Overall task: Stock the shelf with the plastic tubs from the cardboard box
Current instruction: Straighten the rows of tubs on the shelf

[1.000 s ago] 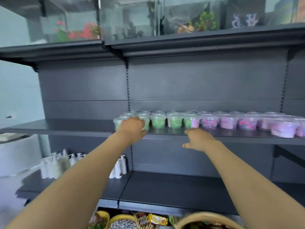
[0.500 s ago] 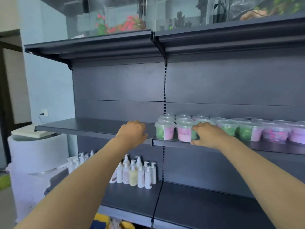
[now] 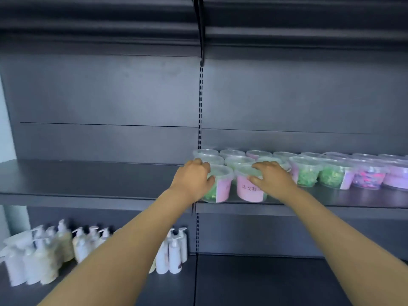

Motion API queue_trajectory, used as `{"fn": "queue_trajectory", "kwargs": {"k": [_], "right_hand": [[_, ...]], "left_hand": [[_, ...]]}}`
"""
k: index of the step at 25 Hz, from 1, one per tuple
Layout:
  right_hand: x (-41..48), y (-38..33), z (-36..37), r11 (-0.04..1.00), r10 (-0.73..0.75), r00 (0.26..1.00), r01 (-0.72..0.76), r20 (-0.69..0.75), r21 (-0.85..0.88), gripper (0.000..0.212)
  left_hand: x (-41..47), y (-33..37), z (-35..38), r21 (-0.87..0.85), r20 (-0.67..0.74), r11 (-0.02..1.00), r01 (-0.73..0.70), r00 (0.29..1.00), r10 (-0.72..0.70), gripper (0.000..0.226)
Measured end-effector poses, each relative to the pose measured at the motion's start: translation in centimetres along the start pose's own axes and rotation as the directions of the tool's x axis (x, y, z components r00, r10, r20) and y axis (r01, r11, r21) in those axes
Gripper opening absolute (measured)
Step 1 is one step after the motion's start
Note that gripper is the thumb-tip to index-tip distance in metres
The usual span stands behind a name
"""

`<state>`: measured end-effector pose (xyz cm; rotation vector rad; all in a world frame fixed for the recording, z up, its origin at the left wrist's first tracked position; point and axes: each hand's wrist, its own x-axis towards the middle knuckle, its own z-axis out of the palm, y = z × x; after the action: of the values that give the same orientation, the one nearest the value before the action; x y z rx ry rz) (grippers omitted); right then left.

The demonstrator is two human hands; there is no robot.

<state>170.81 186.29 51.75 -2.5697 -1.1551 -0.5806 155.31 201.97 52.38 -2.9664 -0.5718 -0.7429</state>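
Several clear plastic tubs with pink labels stand in rows on the dark middle shelf [image 3: 88, 180], from its centre post to the right edge. My left hand [image 3: 194, 180] grips the front left tub [image 3: 221, 186], which holds green pieces, fingers over its rim and thumb on its side. My right hand [image 3: 269, 177] holds the neighbouring front tub [image 3: 248, 191] with the pink label, fingers curled over its lid. Both tubs rest on the shelf near its front edge. The cardboard box is out of view.
More tubs [image 3: 306, 173] with green, pink and purple contents fill the shelf to the right. The left half of the middle shelf is bare. White pump bottles [image 3: 174, 255] stand on the lower shelf [image 3: 265, 281] at the left. An upper shelf [image 3: 110, 29] overhangs.
My left hand has moved right from the bare shelf edge onto the front left tub. My right hand has shifted up onto the neighbouring tub's lid. The view has moved closer and lower.
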Motion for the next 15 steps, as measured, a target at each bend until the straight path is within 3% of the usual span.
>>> {"fn": "queue_trajectory", "kwargs": {"k": [4, 8, 13, 15], "right_hand": [[2.5, -0.9, 3.1, 0.994, 0.089, 0.993, -0.084, -0.073, 0.072, 0.052], [3.2, -1.1, 5.1, 0.985, 0.114, 0.985, -0.096, -0.130, 0.141, 0.065], [3.1, -0.4, 6.0, 0.961, 0.124, 0.971, -0.065, -0.206, 0.269, 0.038], [3.2, 0.0, 5.4, 0.932, 0.098, 0.980, -0.030, -0.173, 0.360, 0.032]], "left_hand": [[4.1, -1.3, 4.4, -0.047, -0.073, 0.990, -0.136, 0.989, 0.133, 0.045], [6.4, -1.6, 7.3, -0.057, -0.063, 0.966, -0.252, 0.967, 0.249, 0.086], [7.4, -3.0, 10.0, -0.069, -0.374, 0.907, -0.415, 0.854, 0.362, 0.050], [7.8, -4.4, 10.1, -0.160, -0.380, 0.853, -0.498, 0.828, 0.412, 0.058]]}}
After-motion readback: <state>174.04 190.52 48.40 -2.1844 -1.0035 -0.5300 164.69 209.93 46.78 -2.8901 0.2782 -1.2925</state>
